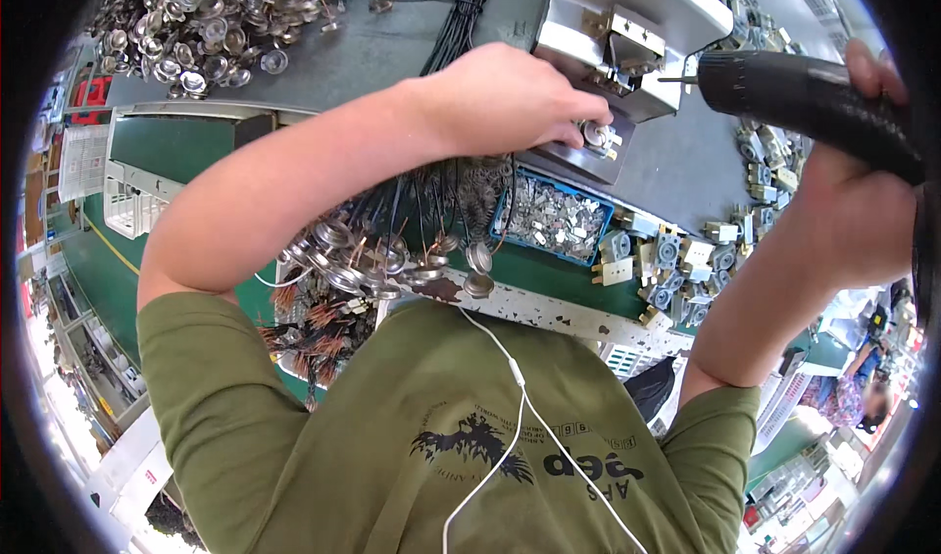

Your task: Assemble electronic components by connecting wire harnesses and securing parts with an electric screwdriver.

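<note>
My left hand (515,103) reaches across the bench with thumb and forefinger closed on a small round metal part with terminals (600,139). That part rests on a flat metal block (588,165) in front of a metal fixture (635,49). In my right hand (858,201) is a black electric screwdriver (784,88), its thin bit pointing left toward the fixture. The bit is apart from the round part.
A blue tray (505,245) of small metal pieces stands near the bench edge. White-and-grey switch-like parts (676,265) lie to its right. Silver round parts (216,25) are heaped at the far left. A bundle of black wires (461,25) crosses the bench.
</note>
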`<state>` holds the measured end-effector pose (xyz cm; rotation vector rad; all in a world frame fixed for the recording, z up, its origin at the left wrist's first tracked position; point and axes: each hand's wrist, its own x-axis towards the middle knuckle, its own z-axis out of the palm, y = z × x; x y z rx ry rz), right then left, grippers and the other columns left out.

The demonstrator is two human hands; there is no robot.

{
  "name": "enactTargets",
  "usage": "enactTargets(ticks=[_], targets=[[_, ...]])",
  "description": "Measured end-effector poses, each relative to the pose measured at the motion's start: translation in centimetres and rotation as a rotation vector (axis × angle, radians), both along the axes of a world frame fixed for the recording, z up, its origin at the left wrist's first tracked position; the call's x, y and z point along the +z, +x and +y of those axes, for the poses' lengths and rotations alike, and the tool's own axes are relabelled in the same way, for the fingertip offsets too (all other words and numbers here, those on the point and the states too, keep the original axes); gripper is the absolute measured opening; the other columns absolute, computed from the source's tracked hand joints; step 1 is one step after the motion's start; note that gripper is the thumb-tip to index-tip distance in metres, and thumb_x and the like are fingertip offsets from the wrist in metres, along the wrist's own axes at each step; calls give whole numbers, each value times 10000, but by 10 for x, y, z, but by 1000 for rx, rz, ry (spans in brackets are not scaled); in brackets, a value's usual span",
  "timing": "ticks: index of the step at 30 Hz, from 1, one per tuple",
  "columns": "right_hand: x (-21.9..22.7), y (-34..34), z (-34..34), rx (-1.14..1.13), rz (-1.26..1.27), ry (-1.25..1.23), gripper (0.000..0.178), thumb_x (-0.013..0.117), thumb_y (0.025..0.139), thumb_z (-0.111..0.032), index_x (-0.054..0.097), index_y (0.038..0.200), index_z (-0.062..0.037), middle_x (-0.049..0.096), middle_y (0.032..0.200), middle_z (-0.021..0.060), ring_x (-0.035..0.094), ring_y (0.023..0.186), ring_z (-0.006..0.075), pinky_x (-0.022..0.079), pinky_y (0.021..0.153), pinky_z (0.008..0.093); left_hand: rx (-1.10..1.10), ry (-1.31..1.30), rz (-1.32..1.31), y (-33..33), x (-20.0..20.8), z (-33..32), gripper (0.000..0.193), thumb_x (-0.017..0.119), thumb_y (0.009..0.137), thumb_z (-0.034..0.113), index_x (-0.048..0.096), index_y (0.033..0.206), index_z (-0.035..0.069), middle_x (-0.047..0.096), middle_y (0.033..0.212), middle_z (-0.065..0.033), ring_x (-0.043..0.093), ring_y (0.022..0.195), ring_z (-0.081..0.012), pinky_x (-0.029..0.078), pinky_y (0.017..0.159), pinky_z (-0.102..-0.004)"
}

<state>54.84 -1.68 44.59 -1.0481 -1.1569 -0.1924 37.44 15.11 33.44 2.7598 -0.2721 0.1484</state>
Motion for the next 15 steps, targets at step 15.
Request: enactTargets(ticks=[15], targets=[[3,-55,49,-159,153,97,169,710,917,-16,612,994,98,676,796,218,657,610,246,582,582,379,41,21,59,-2,8,-9,193,624,967,314,612,1050,140,704,769,-82,717,825,-304,553,660,-447]])
